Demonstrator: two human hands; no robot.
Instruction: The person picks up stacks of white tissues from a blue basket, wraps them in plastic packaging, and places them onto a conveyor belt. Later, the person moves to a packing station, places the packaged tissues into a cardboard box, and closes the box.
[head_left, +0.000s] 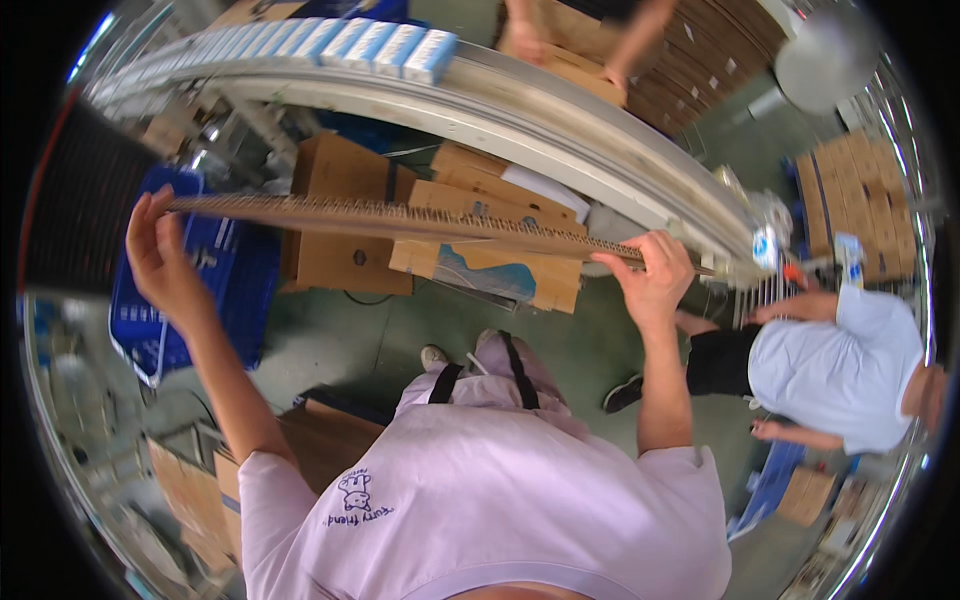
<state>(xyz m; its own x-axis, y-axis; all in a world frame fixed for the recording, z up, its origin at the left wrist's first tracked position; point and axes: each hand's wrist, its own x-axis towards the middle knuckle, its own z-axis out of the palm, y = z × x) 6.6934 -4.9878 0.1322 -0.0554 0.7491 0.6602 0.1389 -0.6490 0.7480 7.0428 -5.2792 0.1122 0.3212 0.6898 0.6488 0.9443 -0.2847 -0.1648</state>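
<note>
A long corrugated cardboard sheet (400, 216) is held up across in front of me, seen almost edge-on with its fluted edge towards me. My left hand (160, 245) grips its left end, fingers curled at the edge. Near the other end, my right hand (655, 272) pinches it, thumb on the near side. The sheet slopes slightly down to the right. Behind and below it, opened cardboard boxes (345, 262) stand under the conveyor, one with a blue-grey printed panel (485, 273).
A conveyor (560, 125) runs across ahead, with a row of blue-and-white cartons (375, 45) at its left. A blue crate (190, 315) stands by my left arm. At right is a co-worker in a white shirt (835, 355); another person's hands (570, 65) work beyond the conveyor.
</note>
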